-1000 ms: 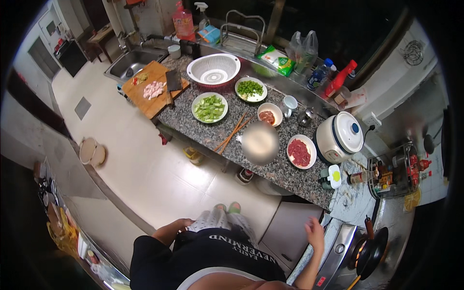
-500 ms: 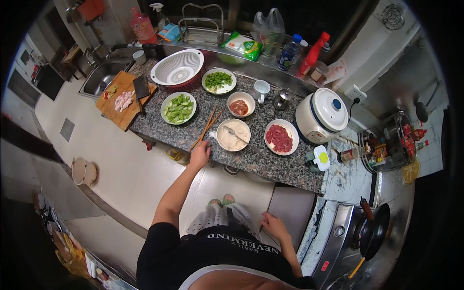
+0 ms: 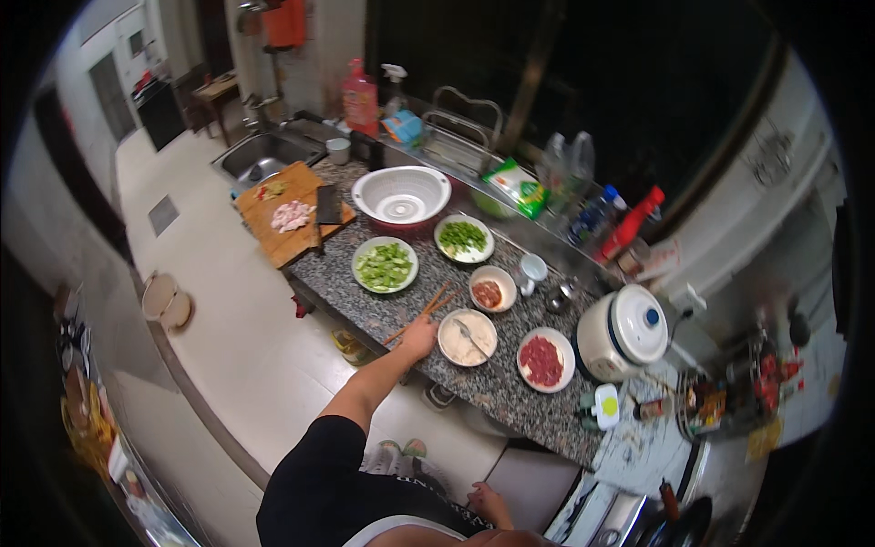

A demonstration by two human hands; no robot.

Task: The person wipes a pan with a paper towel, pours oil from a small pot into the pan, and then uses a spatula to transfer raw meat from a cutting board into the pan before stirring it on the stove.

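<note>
At the counter's front edge is my left hand, its fingers curled against a pair of wooden chopsticks. Whether it grips them is hidden. Right of it stands a bowl of pale, creamy paste with a metal spoon resting in it. My right hand hangs in front of my waist, away from the counter, fingers loosely bent and nothing seen in them; it is a little blurred. Nearby are a bowl of sliced red meat, a smaller bowl of meat in sauce and a plate of cut green vegetable.
Chopped greens fill another plate by a white colander. A cleaver lies on the wooden board with pale pieces. A rice cooker stands to the right, the stove with a dark pan beyond it.
The view has tilted up and turned left, so the counter sits lower and further right. My left hand stays by the chopsticks. The bowls keep their places.
</note>
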